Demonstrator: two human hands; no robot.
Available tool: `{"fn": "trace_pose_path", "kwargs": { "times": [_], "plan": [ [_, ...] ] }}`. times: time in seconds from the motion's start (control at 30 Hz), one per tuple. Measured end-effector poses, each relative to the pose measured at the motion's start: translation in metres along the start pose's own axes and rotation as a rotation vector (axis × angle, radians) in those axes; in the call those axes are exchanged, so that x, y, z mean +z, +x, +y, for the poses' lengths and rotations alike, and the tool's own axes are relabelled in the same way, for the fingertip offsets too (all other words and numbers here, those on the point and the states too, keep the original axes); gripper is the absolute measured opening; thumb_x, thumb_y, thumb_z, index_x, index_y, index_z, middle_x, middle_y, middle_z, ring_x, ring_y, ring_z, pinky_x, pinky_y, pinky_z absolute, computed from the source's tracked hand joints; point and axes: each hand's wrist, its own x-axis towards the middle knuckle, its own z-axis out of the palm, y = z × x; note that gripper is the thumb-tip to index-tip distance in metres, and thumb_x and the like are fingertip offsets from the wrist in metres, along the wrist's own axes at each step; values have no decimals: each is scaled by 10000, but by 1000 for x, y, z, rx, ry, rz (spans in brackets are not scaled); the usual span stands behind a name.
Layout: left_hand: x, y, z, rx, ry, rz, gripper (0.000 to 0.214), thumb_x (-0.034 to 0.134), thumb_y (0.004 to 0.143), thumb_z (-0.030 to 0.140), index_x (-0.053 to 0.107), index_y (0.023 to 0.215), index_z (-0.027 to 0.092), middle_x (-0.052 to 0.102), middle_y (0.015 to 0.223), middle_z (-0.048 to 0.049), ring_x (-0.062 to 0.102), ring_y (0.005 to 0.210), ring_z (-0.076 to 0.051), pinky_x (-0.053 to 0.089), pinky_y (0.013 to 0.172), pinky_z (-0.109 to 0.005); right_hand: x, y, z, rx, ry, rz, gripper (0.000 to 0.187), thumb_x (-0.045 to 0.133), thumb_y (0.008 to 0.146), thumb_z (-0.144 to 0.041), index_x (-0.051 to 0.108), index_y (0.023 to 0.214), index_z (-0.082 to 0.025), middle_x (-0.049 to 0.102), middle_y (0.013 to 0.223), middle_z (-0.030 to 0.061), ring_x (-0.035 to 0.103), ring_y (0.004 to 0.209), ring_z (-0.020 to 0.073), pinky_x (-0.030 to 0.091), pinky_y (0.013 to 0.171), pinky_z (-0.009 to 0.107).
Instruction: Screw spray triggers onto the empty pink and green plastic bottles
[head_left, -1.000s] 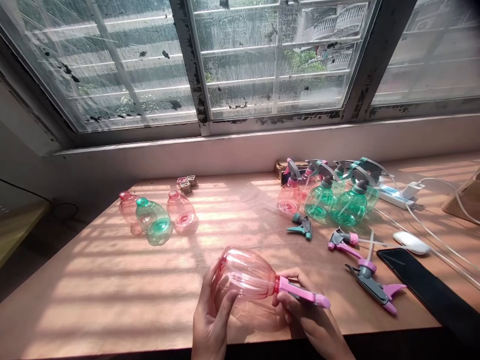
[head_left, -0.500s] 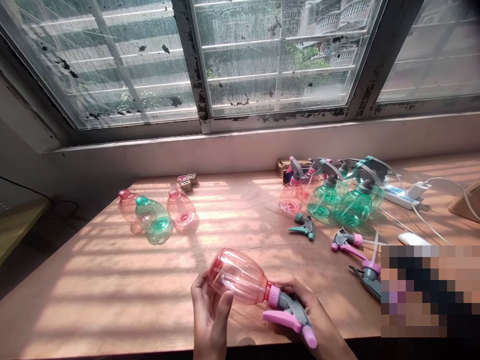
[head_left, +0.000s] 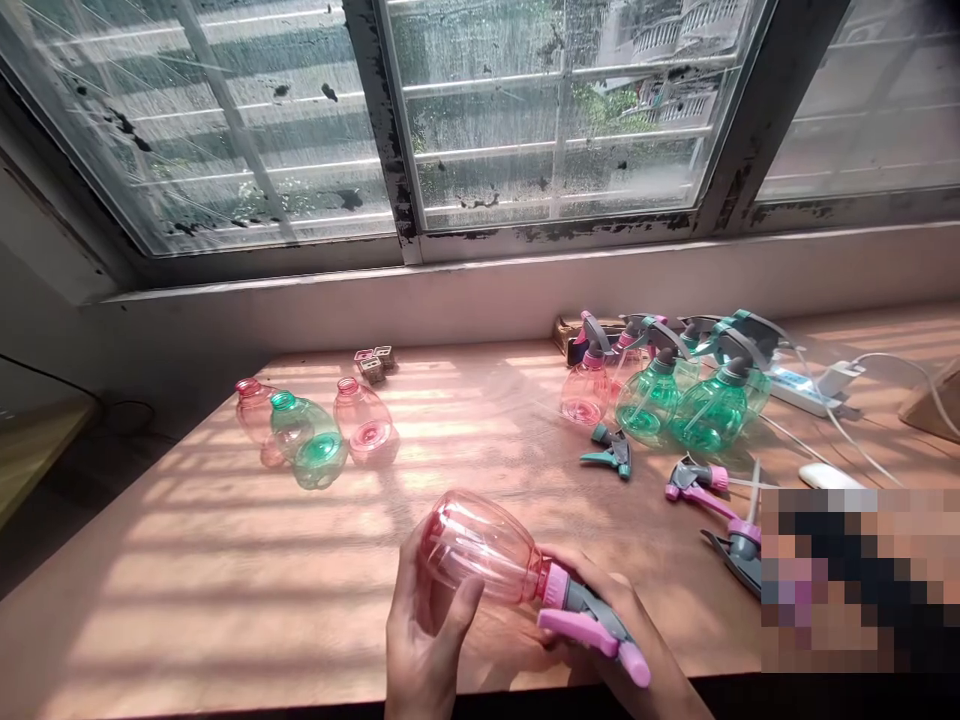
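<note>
A clear pink spray bottle (head_left: 484, 545) lies nearly sideways in the air above the front of the table, base to the left. My left hand (head_left: 427, 625) is closed round its base end, thumb on the near side. Its pink and grey trigger sprayer (head_left: 592, 622) sits on the neck and points down to the right. My right hand (head_left: 637, 620) grips the collar and sprayer from behind; some of its fingers are hidden. Beyond, a loose green and grey trigger sprayer (head_left: 611, 455) and a pink and grey one (head_left: 697, 482) lie on the table.
Two pink bottles and a green bottle (head_left: 307, 440) stand without sprayers at left. Several assembled spray bottles (head_left: 709, 410) cluster at back right, near a power strip (head_left: 802, 390), cables and a white mouse (head_left: 829, 477). Small boxes (head_left: 373, 365) sit by the wall. A blurred patch covers the right edge.
Both hands and the pink spray bottle have shifted slightly to the right. The trigger sprayer's end sits a little further right, and my grip looks much the same.
</note>
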Motion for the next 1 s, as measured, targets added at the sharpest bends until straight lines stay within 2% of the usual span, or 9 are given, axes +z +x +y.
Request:
{"fn": "trace_pose_path", "kwargs": {
  "times": [0.07, 0.2, 0.37, 0.47, 0.57, 0.7, 0.83, 0.93, 1.0],
  "plan": [
    [0, 0, 1, -8, -26, -11, 643, 896, 765, 443, 673, 1348, 288, 667, 1482, -73, 542, 1458, -343, 425, 1231, -424, -1, 2, 3, 27, 1, -30, 759, 726, 777, -801, 778, 1282, -236, 778, 785, 73, 716, 702, 257, 593, 691, 361],
    [2, 0, 0, -22, -73, -34, 610, 891, 781, 406, 662, 1336, 297, 653, 1498, -69, 544, 1458, -330, 457, 1210, -426, -3, 2, 15, 103, -7, -17, 689, 801, 793, -670, 765, 1309, -216, 767, 718, 61, 687, 649, 233, 553, 599, 318],
    [4, 4, -6, 35, -63, -86, 579, 879, 800, 385, 645, 1320, 281, 606, 1541, -83, 499, 1496, -325, 433, 1231, -441, -4, 0, 27, 96, 74, 81, 820, 780, 823, -691, 624, 1491, -242, 725, 636, 6, 712, 616, 253, 589, 655, 382],
    [5, 6, -9, 12, -15, -129, 576, 825, 855, 448, 601, 1358, 279, 599, 1543, -103, 527, 1476, -320, 460, 1208, -446, -3, 3, 31, 67, 91, 95, 723, 763, 841, -707, 724, 1359, -205, 759, 741, 43, 709, 593, 237, 569, 627, 373],
    [7, 4, -10, -15, 19, -148, 601, 752, 904, 516, 557, 1420, 274, 592, 1549, -124, 546, 1461, -318, 442, 1221, -459, -2, 7, 31, 41, 137, 134, 574, 803, 814, -694, 834, 1032, -164, 784, 825, 93, 694, 592, 207, 567, 612, 347],
    [6, 0, -13, -48, 16, -209, 628, 733, 912, 535, 552, 1459, 285, 581, 1571, -115, 543, 1464, -318, 464, 1206, -456, -3, 8, 34, 33, 248, 254, 536, 859, 755, -686, 823, 748, -151, 710, 605, 67, 634, 523, 172, 528, 503, 278],
    [2, 2, -18, -29, 52, -250, 621, 729, 918, 543, 575, 1456, 274, 619, 1527, -118, 581, 1424, -310, 483, 1186, -447, -7, 8, 40, 1, 255, 357, 543, 922, 669, -675, 788, 664, -149, 682, 562, 57, 597, 473, 159, 471, 431, 257],
    [1, 4, -19, -8, 87, -234, 609, 710, 933, 548, 583, 1461, 272, 651, 1497, -129, 635, 1363, -311, 530, 1129, -457, -8, 8, 45, -104, 244, 356, 532, 913, 688, -667, 788, 744, -152, 710, 632, 67, 627, 542, 194, 519, 507, 309],
    [1, 5, -19, -3, 100, -244, 594, 709, 938, 533, 595, 1463, 280, 693, 1456, -124, 695, 1286, -307, 557, 1093, -462, -6, 7, 48, -117, 251, 368, 501, 945, 672, -616, 781, 817, -165, 697, 653, 41, 604, 531, 188, 513, 504, 321]
  ]
}}
